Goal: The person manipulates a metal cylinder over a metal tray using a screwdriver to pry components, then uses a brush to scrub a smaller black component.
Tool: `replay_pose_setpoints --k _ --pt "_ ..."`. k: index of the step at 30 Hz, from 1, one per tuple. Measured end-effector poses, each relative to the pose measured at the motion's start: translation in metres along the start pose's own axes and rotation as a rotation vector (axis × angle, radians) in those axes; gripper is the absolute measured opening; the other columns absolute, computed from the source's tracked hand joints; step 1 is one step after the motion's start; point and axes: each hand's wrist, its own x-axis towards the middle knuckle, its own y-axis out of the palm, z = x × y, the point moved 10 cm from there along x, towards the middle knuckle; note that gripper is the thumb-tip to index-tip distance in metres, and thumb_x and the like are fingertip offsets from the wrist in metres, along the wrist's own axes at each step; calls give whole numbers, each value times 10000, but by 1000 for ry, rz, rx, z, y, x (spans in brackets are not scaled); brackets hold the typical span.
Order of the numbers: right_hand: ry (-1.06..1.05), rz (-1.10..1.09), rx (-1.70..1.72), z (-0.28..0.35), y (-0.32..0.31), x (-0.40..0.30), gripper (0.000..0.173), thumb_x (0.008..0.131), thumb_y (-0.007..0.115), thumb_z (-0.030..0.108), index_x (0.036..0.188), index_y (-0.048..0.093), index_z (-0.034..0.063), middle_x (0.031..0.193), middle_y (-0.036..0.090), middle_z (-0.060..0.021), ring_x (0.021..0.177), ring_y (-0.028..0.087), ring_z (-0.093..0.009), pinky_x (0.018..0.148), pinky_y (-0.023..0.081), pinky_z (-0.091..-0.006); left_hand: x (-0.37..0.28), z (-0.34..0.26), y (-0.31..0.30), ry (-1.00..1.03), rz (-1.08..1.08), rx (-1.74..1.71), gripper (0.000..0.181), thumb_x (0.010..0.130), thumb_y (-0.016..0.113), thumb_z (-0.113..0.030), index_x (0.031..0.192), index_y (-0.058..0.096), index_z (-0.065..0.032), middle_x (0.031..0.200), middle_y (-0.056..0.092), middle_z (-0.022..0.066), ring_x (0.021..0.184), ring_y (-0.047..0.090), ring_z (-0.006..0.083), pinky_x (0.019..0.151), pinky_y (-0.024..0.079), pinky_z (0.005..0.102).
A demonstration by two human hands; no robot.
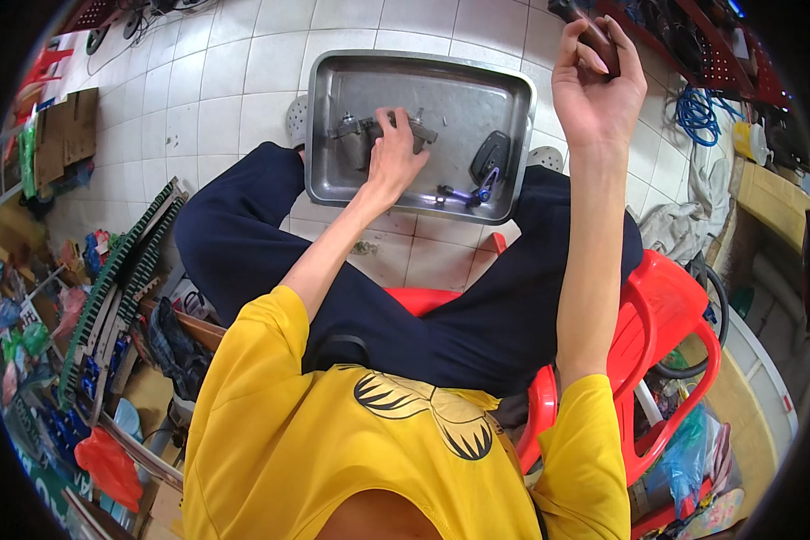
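A stainless steel tray point(422, 61) sits between my knees. Inside it, my left hand point(397, 158) reaches down over a grey metal machine part point(354, 145) with upright threaded studs, its fingers bent around the part's right portion. Some of the part is hidden beneath that hand. To the right in the same tray lie a black oval piece point(490, 156) and a purple-blue lever-like metal piece point(469, 194). My right hand point(601, 94), raised beyond the tray's far right corner, has its fingers curled around a dark reddish-brown object point(599, 47); what it is cannot be made out.
A dark red perforated rack point(702, 61) stands close to my right hand. Coiled blue hose point(698, 115) and a grey cloth point(688, 202) lie at the right. Red plastic chairs point(661, 317) are beside and under me. Cardboard point(67, 138) and cluttered shelving are on the left.
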Motion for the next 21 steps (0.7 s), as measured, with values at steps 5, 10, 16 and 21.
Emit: replay_pose_setpoints --k 5,10,16,21 --pt "32 47 39 0 5 2 122 936 634 6 946 612 -113 763 582 -134 529 431 -128 941 592 -348 3 7 7 9 14 6 639 777 786 -136 1236 362 -2 1262 356 236 881 621 543 812 555 569" --pt "16 4 73 6 1 4 117 933 636 2 933 614 -113 740 578 -125 531 447 -135 906 600 -334 2 11 16 59 26 8 673 787 776 -117 1269 331 34 1325 329 306 848 624 571 784 565 573" --pt "17 11 51 5 2 3 123 932 640 17 935 626 -105 756 612 -132 528 475 -133 868 600 -312 -3 2 23 159 -9 311 612 823 734 -157 1288 386 37 1350 387 286 751 674 483 635 588 511" --pt "-60 -41 -62 12 -1 -1 125 954 659 72 917 666 -48 801 705 -170 712 699 -245 601 579 -187 -7 -6 22 185 1 517 644 839 727 -222 1352 427 25 1381 434 277 769 711 392 604 602 462"
